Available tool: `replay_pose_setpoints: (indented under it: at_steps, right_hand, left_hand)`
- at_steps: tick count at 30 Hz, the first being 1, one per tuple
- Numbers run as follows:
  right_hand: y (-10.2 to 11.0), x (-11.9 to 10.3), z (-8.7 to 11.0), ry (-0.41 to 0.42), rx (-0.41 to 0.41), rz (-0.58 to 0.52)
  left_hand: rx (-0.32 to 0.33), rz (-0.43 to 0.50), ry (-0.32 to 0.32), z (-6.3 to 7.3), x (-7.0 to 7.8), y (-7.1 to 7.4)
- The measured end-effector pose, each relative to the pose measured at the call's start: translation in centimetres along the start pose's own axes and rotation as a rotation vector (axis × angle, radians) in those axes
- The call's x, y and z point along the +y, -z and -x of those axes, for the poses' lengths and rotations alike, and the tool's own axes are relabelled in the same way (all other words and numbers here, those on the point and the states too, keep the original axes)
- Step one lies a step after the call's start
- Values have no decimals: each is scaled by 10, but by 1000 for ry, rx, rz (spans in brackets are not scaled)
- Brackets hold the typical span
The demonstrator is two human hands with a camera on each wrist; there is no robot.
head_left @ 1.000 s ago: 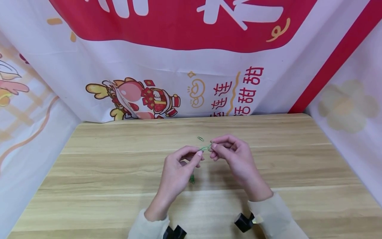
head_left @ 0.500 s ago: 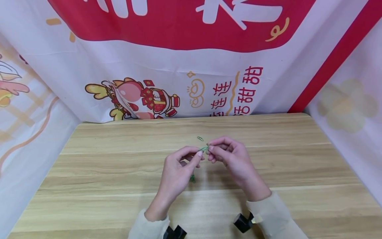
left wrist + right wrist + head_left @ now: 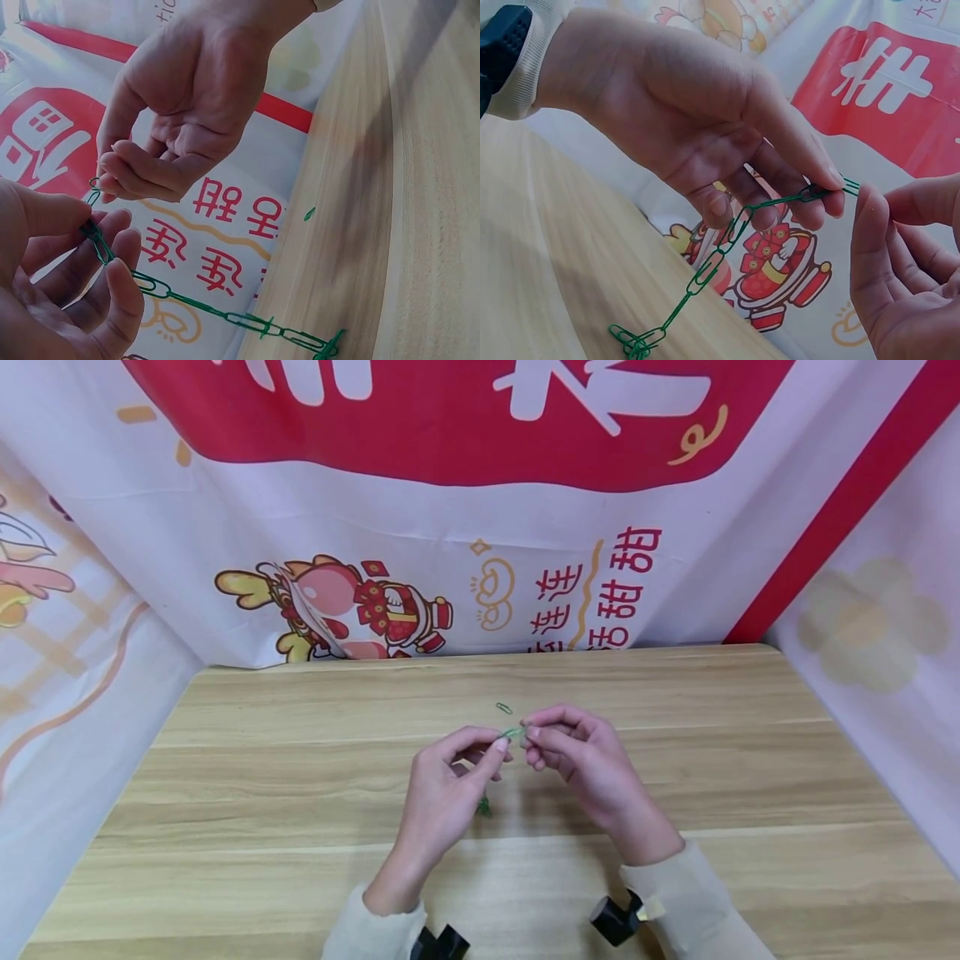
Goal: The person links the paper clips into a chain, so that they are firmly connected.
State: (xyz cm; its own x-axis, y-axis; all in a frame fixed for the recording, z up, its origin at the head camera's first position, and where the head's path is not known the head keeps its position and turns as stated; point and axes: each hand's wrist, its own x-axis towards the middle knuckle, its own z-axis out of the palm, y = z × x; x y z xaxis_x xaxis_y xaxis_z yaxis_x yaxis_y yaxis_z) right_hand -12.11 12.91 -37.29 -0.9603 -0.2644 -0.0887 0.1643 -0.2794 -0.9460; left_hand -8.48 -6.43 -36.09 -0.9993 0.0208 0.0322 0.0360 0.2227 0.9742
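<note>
A chain of green paper clips (image 3: 705,271) hangs from my left hand (image 3: 450,785), its lower end bunched on the wooden table (image 3: 300,793). Thumb and index finger of that hand pinch the top clip of the chain (image 3: 96,238). My right hand (image 3: 588,752) faces it, fingertips close to the left ones, pinching a green paper clip (image 3: 93,196) at the chain's upper end. Its fingertips partly hide this clip, and I cannot tell whether it is linked to the chain. Beyond the hands, a loose green paper clip (image 3: 504,708) lies on the table.
A white printed cloth (image 3: 420,510) with red shapes and characters stands behind the table. More cloth (image 3: 862,635) closes off the right side, and another panel (image 3: 90,693) the left. Black wrist devices (image 3: 617,920) sit at both sleeves.
My right hand has moved slightly left, bringing its fingertips and clip closer to the left hand's. The left hand, the chain's bunched end and the loose clip stay in place.
</note>
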Motion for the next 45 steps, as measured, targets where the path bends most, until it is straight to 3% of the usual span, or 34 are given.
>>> replay_pose_setpoints:
  at_steps: [8,17,22,29,38,45]
  right_hand:
    - [-1,0,-1,6,41,-24]
    - [-1,-1,0,-21,-9,-46]
    - [0,0,1,-45,-78,-29]
    - [2,-3,1,-92,-106,103]
    - [3,-17,2,66,56,381]
    - [-9,-30,-3,114,-29,520]
  left_hand:
    - [-4,-1,8,0,0,0]
    - [-8,17,9,0,0,0]
    - [4,14,5,-1,-1,0]
    - [22,-15,5,-2,-3,0]
    - [-29,-28,56,-3,1,4]
    - [-81,40,27,-3,-1,5]
